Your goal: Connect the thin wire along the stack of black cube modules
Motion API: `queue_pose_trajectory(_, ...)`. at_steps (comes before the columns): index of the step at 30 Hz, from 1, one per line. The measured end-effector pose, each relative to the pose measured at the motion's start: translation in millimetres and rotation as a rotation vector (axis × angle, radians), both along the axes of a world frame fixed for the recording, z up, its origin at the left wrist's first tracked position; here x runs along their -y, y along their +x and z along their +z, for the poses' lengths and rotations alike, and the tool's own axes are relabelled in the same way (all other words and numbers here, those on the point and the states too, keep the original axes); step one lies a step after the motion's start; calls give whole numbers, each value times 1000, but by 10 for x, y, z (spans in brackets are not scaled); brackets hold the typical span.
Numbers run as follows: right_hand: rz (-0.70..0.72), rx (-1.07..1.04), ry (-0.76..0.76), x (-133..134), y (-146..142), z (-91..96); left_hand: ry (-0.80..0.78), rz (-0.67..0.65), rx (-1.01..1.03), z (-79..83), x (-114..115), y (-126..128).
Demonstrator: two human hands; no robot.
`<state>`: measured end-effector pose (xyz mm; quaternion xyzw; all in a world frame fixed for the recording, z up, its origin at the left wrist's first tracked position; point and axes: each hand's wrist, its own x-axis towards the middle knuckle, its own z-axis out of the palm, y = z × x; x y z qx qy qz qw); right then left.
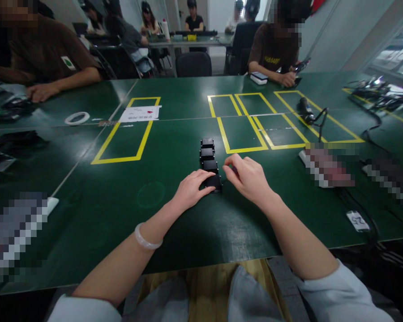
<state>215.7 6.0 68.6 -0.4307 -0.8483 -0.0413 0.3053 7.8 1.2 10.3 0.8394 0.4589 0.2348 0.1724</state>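
Observation:
Several small black blocks (207, 153) with tiny side tabs stand in a row on the green table, running away from me. My left hand (194, 187) rests at the nearest black block (214, 183), its thumb on the near side and its fingers on the far side, closed around it. Just to the right of the row, my right hand (246, 175) is curled into a pinch close to that block's right edge. What its fingertips hold, if anything, is hidden or too small to make out.
Yellow tape rectangles (140, 147) mark the green table (174, 237). A tape roll (77, 118) and a white paper (140, 113) lie to the left. Blurred-out devices (325, 165) and cables sit at the right. Co-workers (272, 53) sit across the table and beyond.

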Motion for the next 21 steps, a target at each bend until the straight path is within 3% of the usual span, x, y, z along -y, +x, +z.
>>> queue_pose_trajectory(21, -14, -14, -12, -11, -4, -19, -17, 6, -17, 25, 8, 8)
